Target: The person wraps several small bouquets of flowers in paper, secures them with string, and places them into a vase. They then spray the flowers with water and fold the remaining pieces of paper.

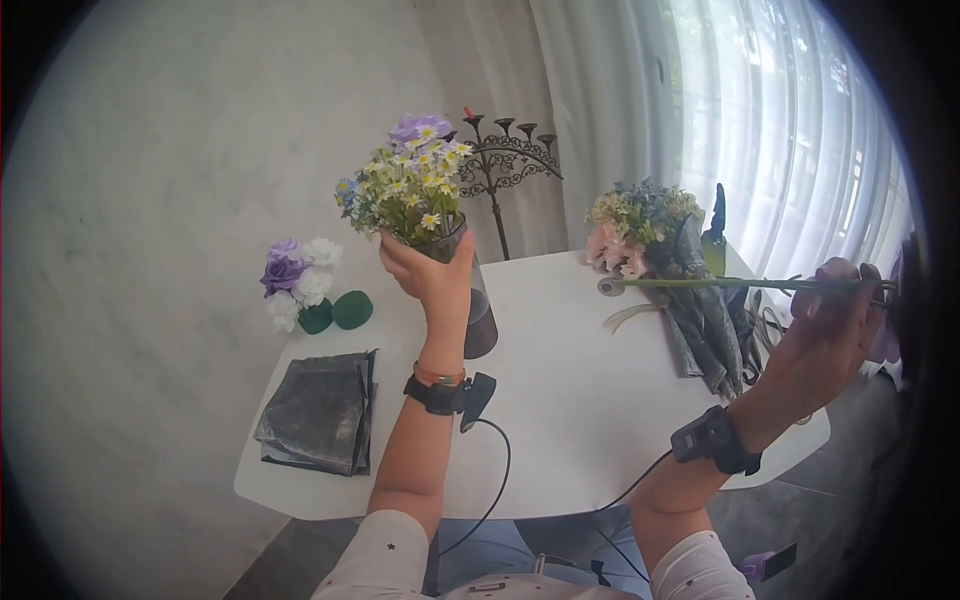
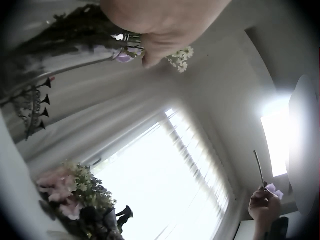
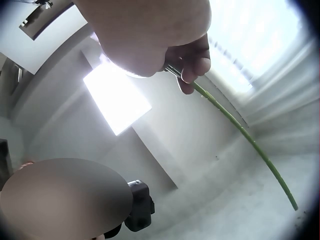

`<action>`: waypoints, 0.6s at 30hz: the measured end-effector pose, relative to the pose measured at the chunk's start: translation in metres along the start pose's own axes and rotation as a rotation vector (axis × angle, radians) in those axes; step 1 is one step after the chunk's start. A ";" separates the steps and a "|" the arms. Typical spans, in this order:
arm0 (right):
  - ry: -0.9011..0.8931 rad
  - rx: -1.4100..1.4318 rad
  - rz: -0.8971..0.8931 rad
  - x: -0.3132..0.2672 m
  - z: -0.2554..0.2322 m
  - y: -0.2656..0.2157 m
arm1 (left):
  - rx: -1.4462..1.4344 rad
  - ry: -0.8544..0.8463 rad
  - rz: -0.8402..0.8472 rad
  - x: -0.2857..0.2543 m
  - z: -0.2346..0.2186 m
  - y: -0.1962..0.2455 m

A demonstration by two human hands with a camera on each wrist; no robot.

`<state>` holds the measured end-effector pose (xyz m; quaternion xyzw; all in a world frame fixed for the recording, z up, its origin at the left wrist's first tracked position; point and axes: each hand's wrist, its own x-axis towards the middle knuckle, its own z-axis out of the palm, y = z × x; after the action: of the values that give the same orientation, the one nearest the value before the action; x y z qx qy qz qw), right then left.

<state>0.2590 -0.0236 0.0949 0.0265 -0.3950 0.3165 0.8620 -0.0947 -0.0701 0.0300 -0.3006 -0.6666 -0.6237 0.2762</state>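
My left hand (image 1: 432,285) grips the upper part of a tall clear glass vase (image 1: 481,328), its thumb and fingers round the neck just under the rim. White and yellow daisies, small blue flowers and a purple bloom (image 1: 420,128) stand up out of the vase. At the far right my right hand (image 1: 825,335) pinches a long green flower stem (image 1: 700,284), which points left across the view, nearly level. Purple petals (image 2: 274,190) show beside the right hand in the left wrist view. The stem (image 3: 245,132) looks bare in the right wrist view.
A wrapped bouquet (image 1: 650,235) of pink and blue flowers lies at the white table's (image 1: 570,420) back right, with dark-handled shears (image 1: 716,235) by it. Folded dark wrapping (image 1: 320,412) lies left. Purple and white flowers (image 1: 300,275) and green foam pieces (image 1: 352,309) sit behind. A candelabra (image 1: 495,180) stands beyond.
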 end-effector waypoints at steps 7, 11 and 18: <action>-0.026 0.155 0.029 -0.001 -0.006 -0.007 | 0.247 -0.104 -0.013 0.039 0.010 -0.008; -0.103 0.207 -0.006 0.001 -0.010 -0.008 | -0.074 -0.169 0.048 0.077 0.010 -0.039; -0.113 0.184 0.025 -0.008 0.004 -0.004 | -0.514 -0.477 -0.203 0.089 -0.006 -0.053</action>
<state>0.2548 -0.0322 0.0930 0.1182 -0.4126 0.3603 0.8282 -0.1939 -0.0731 0.0616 -0.4297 -0.5603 -0.7073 -0.0349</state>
